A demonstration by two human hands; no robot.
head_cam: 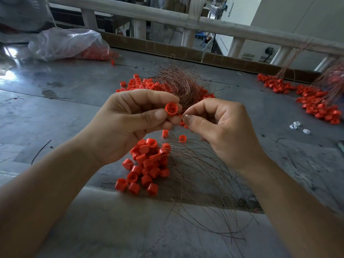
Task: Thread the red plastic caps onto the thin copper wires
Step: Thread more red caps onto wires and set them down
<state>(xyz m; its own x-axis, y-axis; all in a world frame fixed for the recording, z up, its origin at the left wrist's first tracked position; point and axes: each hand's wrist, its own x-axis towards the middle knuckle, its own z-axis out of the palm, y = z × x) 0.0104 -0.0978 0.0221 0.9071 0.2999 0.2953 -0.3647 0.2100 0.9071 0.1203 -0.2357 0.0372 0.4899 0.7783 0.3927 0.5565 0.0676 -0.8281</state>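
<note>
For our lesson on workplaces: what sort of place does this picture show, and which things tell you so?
Probably a hand-assembly workshop: heaps of red plastic caps and a tangle of thin copper wires on a worn grey workbench, plus a clear plastic bag of more caps.

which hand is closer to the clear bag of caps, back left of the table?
Left. The left hand, holding a red cap, is right of the plastic bag and closer to the camera; the right hand, pinching a copper wire, is further right still.
</note>
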